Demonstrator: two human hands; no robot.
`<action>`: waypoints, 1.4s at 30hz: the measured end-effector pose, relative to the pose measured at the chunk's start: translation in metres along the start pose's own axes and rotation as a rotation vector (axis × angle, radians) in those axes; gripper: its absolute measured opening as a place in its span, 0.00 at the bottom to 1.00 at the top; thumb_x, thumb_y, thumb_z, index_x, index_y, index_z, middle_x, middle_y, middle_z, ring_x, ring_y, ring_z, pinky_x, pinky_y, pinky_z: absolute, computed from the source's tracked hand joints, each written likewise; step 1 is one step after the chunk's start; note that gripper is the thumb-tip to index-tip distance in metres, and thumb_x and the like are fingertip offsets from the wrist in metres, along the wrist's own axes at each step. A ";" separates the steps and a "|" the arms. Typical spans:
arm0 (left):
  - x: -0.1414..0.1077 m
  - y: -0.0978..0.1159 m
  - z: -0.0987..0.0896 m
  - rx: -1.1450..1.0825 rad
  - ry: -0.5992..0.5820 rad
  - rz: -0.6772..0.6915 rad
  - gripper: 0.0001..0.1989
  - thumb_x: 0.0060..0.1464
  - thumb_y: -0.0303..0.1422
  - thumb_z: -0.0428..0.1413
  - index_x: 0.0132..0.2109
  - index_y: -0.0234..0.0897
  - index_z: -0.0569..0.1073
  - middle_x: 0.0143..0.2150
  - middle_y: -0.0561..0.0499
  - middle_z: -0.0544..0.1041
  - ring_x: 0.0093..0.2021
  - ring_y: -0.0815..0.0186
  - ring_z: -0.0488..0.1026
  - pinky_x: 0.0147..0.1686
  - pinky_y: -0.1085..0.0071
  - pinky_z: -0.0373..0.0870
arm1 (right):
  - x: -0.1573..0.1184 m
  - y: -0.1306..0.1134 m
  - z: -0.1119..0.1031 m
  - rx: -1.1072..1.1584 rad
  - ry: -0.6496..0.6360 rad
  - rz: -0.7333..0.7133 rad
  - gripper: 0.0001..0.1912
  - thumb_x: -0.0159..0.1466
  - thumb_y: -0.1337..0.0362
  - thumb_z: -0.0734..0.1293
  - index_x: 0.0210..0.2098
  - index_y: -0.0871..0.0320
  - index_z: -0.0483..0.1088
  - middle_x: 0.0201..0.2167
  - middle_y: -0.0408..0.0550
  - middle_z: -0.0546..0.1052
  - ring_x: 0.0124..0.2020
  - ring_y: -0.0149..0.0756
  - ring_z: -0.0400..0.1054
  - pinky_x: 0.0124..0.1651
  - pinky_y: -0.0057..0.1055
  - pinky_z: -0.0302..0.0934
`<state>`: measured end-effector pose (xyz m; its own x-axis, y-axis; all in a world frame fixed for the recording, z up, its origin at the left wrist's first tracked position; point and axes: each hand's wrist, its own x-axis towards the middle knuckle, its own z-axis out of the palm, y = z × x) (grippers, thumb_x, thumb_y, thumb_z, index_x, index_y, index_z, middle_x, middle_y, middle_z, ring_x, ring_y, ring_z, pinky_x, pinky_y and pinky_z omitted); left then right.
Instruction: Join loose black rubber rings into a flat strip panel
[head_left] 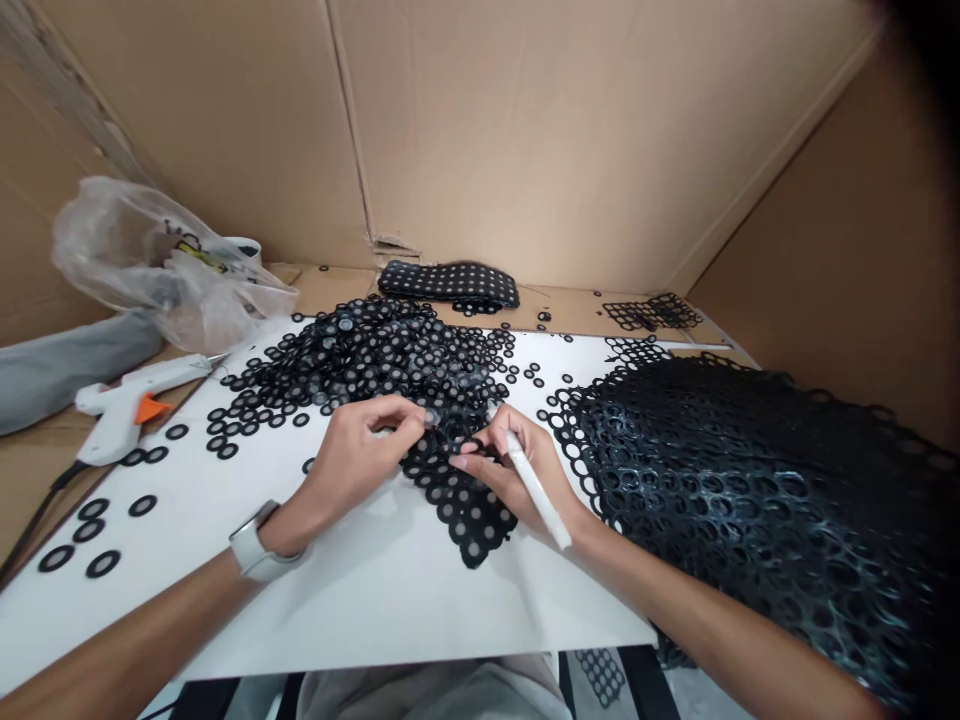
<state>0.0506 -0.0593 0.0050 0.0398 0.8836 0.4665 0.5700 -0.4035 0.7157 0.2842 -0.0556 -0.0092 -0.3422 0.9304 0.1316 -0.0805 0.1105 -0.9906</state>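
My left hand (371,440), with a pale watch on its wrist, is closed in a pinch above the board. A small greyish piece shows at its fingertips, too small to name. My right hand (525,465) holds a white pen-like tool (540,495) slanting back between thumb and fingers. Its thumb and fingertip also pinch a black ring (471,446). Below both hands hangs or lies a black sheet (474,520) dotted with light round centres. Just beyond them rises a heap of loose black rings (375,350).
A large pile of black ring-holed sheets (720,470) covers the right side. At left lie a white glue gun (131,400), a clear plastic bag (172,270) and several scattered rings. A folded dotted black strip (450,282) rests at the back. Cardboard walls (562,130) surround the white board (337,610).
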 end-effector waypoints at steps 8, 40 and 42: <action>0.010 -0.015 -0.018 0.143 0.163 0.008 0.14 0.72 0.41 0.63 0.58 0.44 0.86 0.58 0.46 0.87 0.48 0.59 0.85 0.49 0.63 0.81 | 0.010 0.010 -0.009 0.118 0.065 0.066 0.34 0.56 0.46 0.88 0.35 0.48 0.60 0.34 0.39 0.71 0.46 0.45 0.80 0.48 0.38 0.74; 0.008 -0.007 -0.018 0.085 0.198 -0.044 0.13 0.74 0.39 0.63 0.61 0.44 0.82 0.60 0.47 0.86 0.54 0.58 0.84 0.55 0.62 0.81 | 0.011 0.006 -0.012 0.192 0.047 0.082 0.33 0.55 0.54 0.88 0.33 0.49 0.59 0.35 0.41 0.80 0.50 0.49 0.85 0.50 0.41 0.77; 0.004 -0.001 -0.015 0.163 0.190 0.126 0.14 0.72 0.35 0.66 0.61 0.45 0.82 0.60 0.47 0.85 0.58 0.56 0.82 0.61 0.58 0.77 | 0.013 0.006 -0.014 0.198 0.070 0.083 0.34 0.54 0.54 0.89 0.32 0.49 0.59 0.34 0.40 0.79 0.49 0.47 0.84 0.49 0.39 0.76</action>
<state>0.0379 -0.0587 0.0135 -0.0275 0.7624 0.6465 0.6957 -0.4498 0.5601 0.2921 -0.0382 -0.0138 -0.2897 0.9563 0.0397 -0.2392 -0.0321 -0.9704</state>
